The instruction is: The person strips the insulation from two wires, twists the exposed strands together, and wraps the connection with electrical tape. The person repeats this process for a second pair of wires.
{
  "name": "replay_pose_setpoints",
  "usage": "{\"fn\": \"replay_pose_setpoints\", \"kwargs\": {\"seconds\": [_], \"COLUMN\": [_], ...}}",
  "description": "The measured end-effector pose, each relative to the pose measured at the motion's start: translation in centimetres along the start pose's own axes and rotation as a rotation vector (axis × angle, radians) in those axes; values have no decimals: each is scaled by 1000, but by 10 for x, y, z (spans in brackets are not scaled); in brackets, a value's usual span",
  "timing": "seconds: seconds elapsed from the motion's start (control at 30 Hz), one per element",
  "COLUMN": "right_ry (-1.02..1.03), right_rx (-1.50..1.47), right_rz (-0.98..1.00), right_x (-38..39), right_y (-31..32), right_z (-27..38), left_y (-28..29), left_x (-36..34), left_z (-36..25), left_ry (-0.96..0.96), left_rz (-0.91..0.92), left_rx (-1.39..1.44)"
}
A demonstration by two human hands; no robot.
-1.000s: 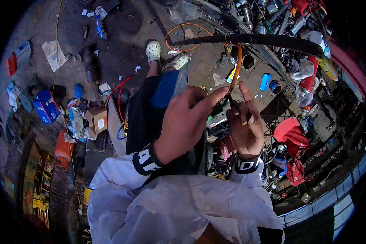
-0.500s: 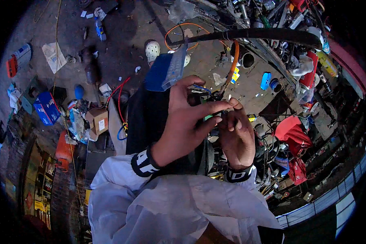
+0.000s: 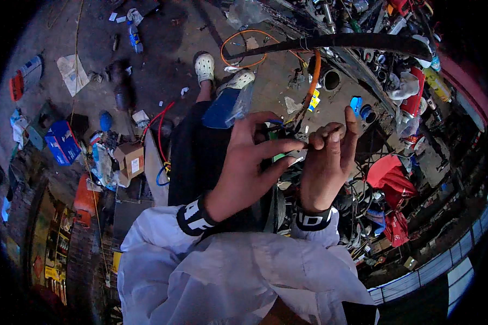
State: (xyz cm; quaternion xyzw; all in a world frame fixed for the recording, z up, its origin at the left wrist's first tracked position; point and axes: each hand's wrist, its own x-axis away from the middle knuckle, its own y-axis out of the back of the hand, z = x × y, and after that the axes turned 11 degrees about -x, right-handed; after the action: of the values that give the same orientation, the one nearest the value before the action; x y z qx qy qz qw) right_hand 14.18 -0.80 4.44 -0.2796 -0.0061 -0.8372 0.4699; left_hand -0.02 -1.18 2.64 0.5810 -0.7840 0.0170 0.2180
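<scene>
My left hand (image 3: 249,165) is closed, its index finger and thumb pinched toward each other near a small white tip (image 3: 296,161). Facing it, my right hand (image 3: 328,168) pinches with curled fingers while one finger points up. A thin dark wire (image 3: 308,147) seems to run between the two sets of fingertips, partly hidden. Behind the left hand, a bundle of wires (image 3: 295,120) comes down from an orange cable (image 3: 312,81). A blue card with clear plastic (image 3: 221,111) sticks out beyond the left knuckles; whether that hand holds it cannot be seen.
A long black bar (image 3: 363,44) crosses above the hands. Cluttered parts and a red cloth (image 3: 387,176) lie at the right. On the left stand a blue box (image 3: 63,143), a cardboard box (image 3: 129,161) and an orange cylinder (image 3: 85,197). An orange hose coil (image 3: 244,49) rests on the floor.
My right hand has turned and shifted right, with one finger now raised. The blue card and its plastic have dropped lower, uncovering a white clog. My left hand stays nearly in place.
</scene>
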Motion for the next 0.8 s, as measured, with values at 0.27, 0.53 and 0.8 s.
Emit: {"fn": "replay_pose_setpoints", "kwargs": {"seconds": [0.27,0.53,0.8], "right_ry": [-76,-230,-250], "right_rx": [-73,147,-128], "right_rz": [-36,121,253], "right_x": [-14,-16,-20], "right_y": [7,36,31], "right_z": [0,-27,-55], "left_y": [8,4,4], "left_x": [0,-9,-12], "left_z": [-13,3,4], "left_ry": [166,45,67], "left_rz": [70,-112,-91], "left_rx": [103,8,95]}}
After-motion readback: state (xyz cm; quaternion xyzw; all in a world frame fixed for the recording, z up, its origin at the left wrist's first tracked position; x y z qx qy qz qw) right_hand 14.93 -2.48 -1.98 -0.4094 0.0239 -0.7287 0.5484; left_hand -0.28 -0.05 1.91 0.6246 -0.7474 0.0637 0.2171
